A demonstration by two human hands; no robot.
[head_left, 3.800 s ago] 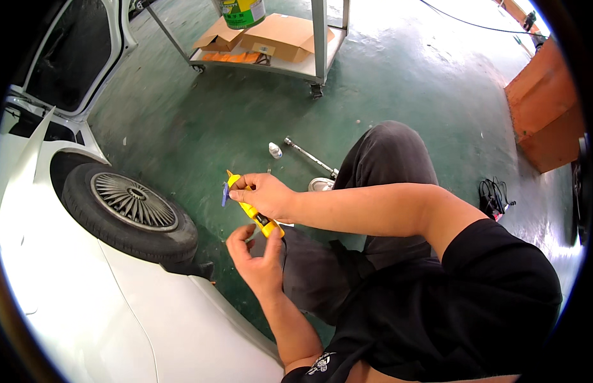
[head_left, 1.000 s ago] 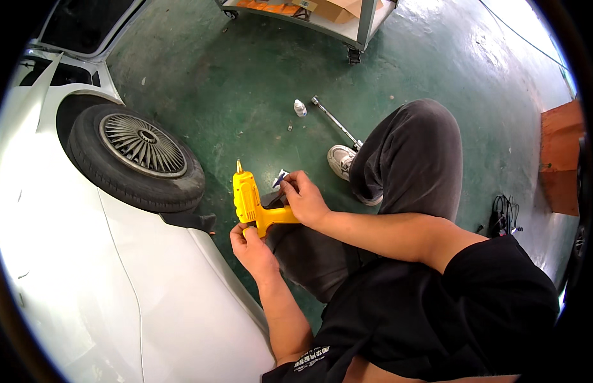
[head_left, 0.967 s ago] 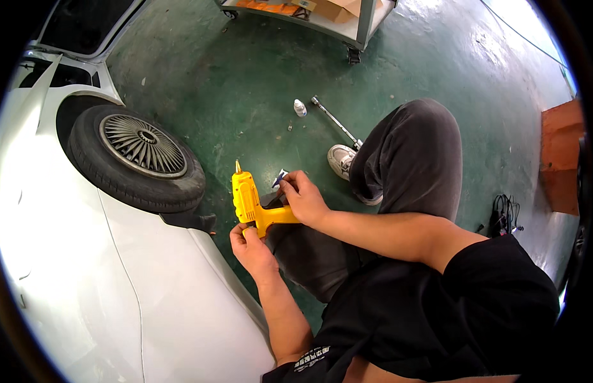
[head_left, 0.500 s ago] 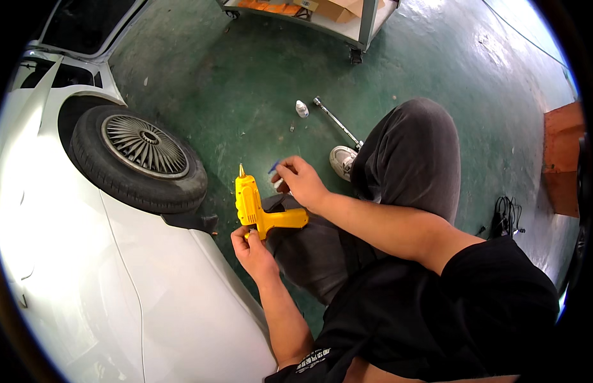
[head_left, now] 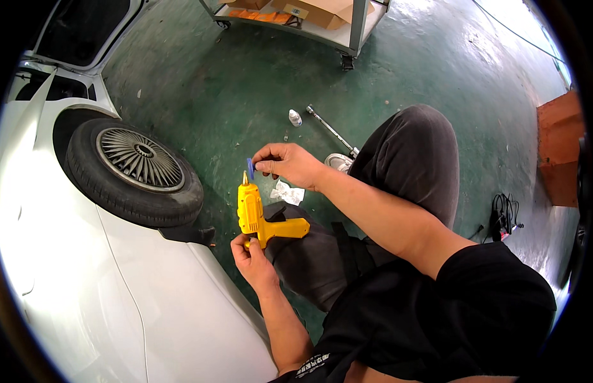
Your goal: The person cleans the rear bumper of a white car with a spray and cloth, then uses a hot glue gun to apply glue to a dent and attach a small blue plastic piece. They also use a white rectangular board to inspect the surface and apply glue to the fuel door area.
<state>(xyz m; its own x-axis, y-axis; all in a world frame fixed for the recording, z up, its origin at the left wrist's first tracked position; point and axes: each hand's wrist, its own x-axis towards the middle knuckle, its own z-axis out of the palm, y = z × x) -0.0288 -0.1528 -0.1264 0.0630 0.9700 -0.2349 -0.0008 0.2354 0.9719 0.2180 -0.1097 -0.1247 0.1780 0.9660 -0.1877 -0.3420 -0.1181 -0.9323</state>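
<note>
My left hand (head_left: 255, 268) is closed on the rear end of a yellow glue gun (head_left: 250, 209), whose brass-coloured nozzle points away from me. The gun's handle extends to the right above my leg. Between the fingertips of my right hand (head_left: 287, 166) is a small blue plastic tab (head_left: 250, 169), seen nearly edge-on. It is right at the nozzle tip; whether the two touch I cannot tell. A crumpled white tissue (head_left: 287, 192) lies below my right hand.
At left stands a white car (head_left: 175, 287) with its front wheel (head_left: 140, 159) turned outward. On the green floor lie a small white bottle (head_left: 295, 117) and a long-handled wrench (head_left: 331, 131). A wheeled cart (head_left: 335, 39) stands ahead; black cables (head_left: 502, 217) and an orange-brown box (head_left: 558, 150) are at right.
My right hand has moved left and slightly away, bringing the blue tab to the glue gun's nozzle. The white tissue now shows clear of the hand. My left hand keeps its hold.
</note>
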